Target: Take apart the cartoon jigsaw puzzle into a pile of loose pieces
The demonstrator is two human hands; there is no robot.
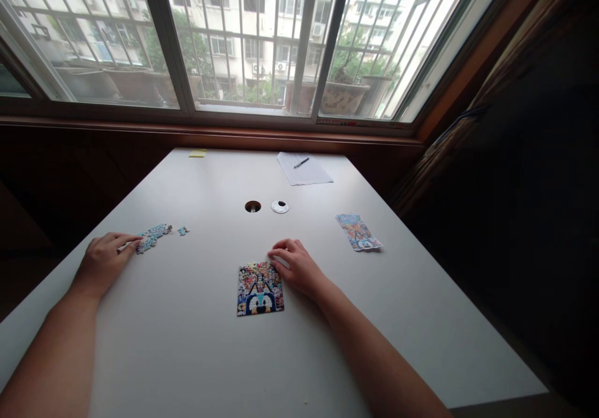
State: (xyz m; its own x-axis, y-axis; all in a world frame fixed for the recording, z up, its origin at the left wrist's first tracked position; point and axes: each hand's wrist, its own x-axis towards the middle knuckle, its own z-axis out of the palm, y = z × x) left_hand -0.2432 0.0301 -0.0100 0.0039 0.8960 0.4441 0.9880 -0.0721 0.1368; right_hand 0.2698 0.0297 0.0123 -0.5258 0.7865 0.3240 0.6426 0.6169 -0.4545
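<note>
A small colourful jigsaw puzzle (pixel 259 289), nearly square, lies flat on the white table (pixel 196 343) in front of me. My right hand (pixel 296 264) rests at its upper right corner, fingertips on the puzzle's top edge. My left hand (pixel 105 259) lies at the left, its fingertips touching a small heap of loose bluish puzzle pieces (pixel 152 236). One single piece (pixel 183 231) sits just right of that heap. Whether either hand pinches a piece is not visible.
A printed puzzle packet (pixel 358 233) lies at the right. Farther back are a cable hole (pixel 253 206), its round cap (pixel 279 206), a paper sheet (pixel 304 170) with a pen (pixel 301 163), and a yellow note (pixel 197 153). A barred window runs behind.
</note>
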